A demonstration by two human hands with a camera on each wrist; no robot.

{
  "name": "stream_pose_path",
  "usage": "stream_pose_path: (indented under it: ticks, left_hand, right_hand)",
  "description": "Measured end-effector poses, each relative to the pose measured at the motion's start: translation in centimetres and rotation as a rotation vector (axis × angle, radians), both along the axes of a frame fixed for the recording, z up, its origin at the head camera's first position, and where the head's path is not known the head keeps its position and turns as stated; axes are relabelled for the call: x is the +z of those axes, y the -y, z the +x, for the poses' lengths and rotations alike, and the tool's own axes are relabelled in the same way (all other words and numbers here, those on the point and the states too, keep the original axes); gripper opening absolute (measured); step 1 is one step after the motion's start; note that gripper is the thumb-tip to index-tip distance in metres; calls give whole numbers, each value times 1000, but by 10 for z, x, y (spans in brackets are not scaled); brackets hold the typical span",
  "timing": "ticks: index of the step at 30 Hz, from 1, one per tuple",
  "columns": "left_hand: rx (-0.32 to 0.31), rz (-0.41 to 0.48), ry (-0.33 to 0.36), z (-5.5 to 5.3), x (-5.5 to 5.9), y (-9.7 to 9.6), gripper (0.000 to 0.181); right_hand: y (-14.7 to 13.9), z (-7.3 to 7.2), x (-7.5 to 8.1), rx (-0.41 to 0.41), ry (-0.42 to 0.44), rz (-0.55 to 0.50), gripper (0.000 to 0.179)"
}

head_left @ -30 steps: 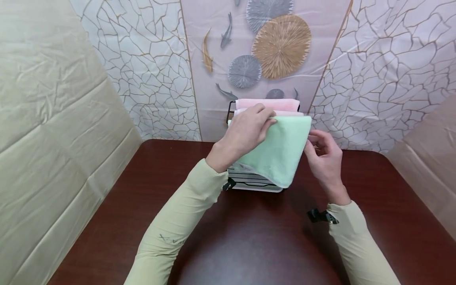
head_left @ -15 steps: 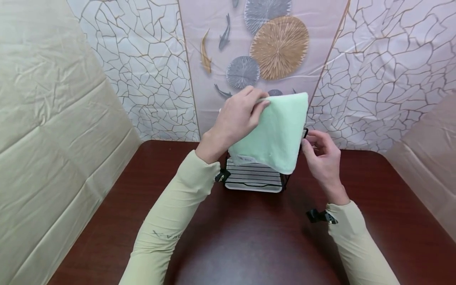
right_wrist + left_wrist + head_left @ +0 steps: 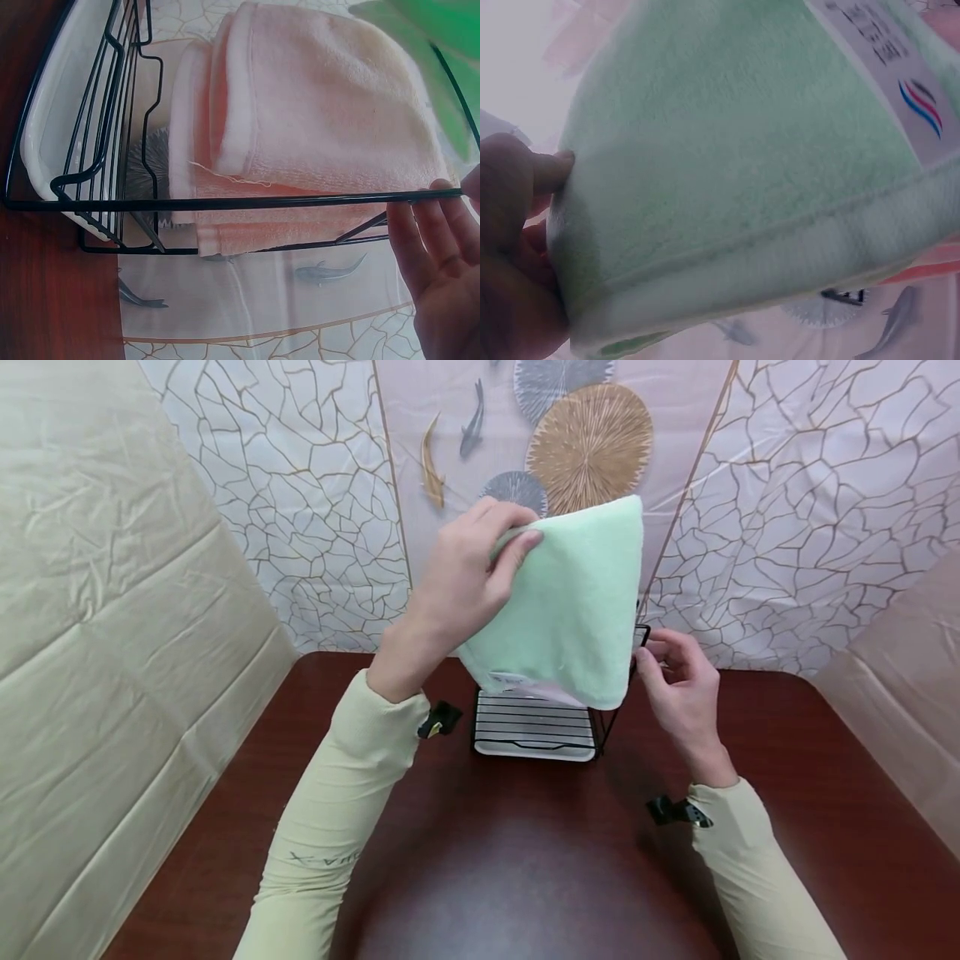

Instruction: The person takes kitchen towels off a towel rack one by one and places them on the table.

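My left hand pinches the upper edge of a folded mint-green towel, held up in front of and above a black wire rack. In the left wrist view the towel fills most of the picture, with a printed white label showing. My right hand holds the rack's upper right corner between thumb and fingers. The right wrist view shows pink towels hanging folded inside the rack frame, near the right fingers. From the head camera, the green towel hides these pink towels.
A white tray sits at the bottom of the rack. Dark reddish-brown tabletop surrounds it. Behind stands a patterned wall hanging, with a beige cloth along the left side.
The left hand has raised the green towel from low on the rack, up and slightly left, uncovering more of the lower rack. The right hand has stayed at the rack's corner.
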State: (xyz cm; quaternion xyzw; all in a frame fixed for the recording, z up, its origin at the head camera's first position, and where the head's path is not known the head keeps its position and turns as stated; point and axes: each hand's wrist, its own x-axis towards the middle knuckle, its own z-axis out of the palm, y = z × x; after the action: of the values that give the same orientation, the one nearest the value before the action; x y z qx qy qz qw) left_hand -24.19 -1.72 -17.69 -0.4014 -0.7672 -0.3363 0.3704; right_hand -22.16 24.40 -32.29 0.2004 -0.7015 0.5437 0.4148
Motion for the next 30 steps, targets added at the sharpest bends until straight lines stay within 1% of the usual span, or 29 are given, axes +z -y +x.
stream_pose_path:
  ticks: [3,6,9,12,15,19,25,30]
  left_hand:
    - [-9,34,-42,5,4,6,21]
    - [2,64,-96,11,10,14,21]
    - [14,81,-116,18,14,23,20]
    - [45,72,-127,25,16,33,21]
    - [67,52,-142,32,13,42,21]
    - [97,33,-156,40,6,55,20]
    - [137,5,-145,49,-6,72,19]
    - [167,12,-128,55,-14,85,18]
  right_hand:
    - [-1,0,0,2,-3,6,25]
    - [-1,1,1,2,-3,25,25]
    - [-1,2,2,-3,2,49,25]
    - [-1,3,2,-4,7,56,25]
    - [-1,2,1,3,6,55,25]
    - [-1,2,1,2,4,53,24]
    - [-1,2,1,-7,8,65,24]
    - [-1,2,1,-2,5,64,24]
